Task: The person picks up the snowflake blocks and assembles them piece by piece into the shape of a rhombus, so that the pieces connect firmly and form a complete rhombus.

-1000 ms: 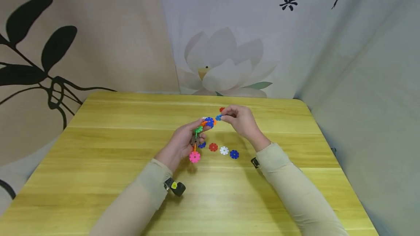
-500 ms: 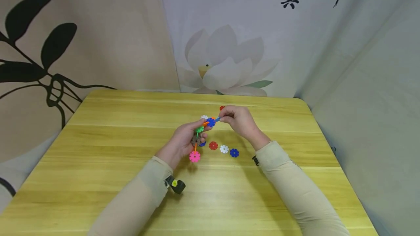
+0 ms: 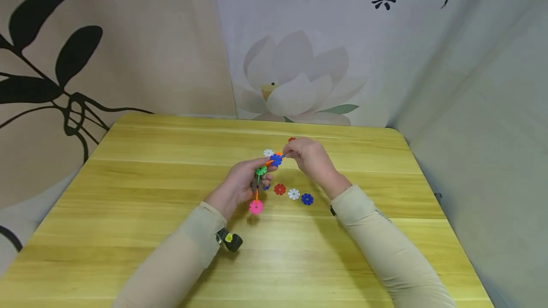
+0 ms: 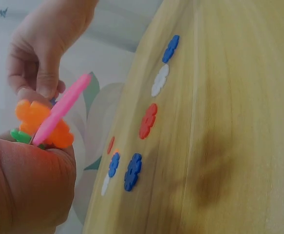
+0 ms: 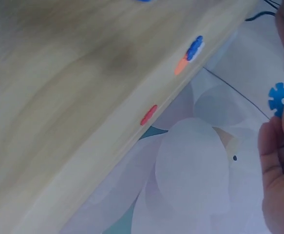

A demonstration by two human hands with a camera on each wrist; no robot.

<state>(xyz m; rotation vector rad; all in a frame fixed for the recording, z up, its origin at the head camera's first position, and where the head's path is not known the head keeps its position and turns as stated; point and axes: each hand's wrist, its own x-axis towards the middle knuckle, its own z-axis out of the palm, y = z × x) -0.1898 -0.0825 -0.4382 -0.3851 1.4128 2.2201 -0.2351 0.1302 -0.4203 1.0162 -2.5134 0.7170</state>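
In the head view my left hand [image 3: 235, 182] holds a chain of notched plastic snowflake discs above the table. A pink disc [image 3: 256, 207] hangs at its lower end, a green disc [image 3: 261, 170] sits near the thumb, and a dark blue disc [image 3: 276, 159] is at the upper end. An orange disc [image 4: 32, 114] shows beside the pink one in the left wrist view. My right hand [image 3: 314, 160] pinches a light blue disc [image 5: 279, 97] between thumb and fingers. Its edge meets the dark blue disc; how deeply they interlock is hidden.
Loose discs lie on the wooden table [image 3: 171, 156]: a red one [image 3: 279, 189], a white one [image 3: 294, 194] and a blue one [image 3: 307, 199] in a row. Further back are another white disc [image 3: 268, 153] and a red disc [image 3: 292, 139]. A printed curtain [image 3: 171, 37] hangs behind.
The light blue disc has turned from face-on to edge-on and come up to the dark blue disc. My right hand has shifted slightly left; the left hand keeps its hold on the chain.
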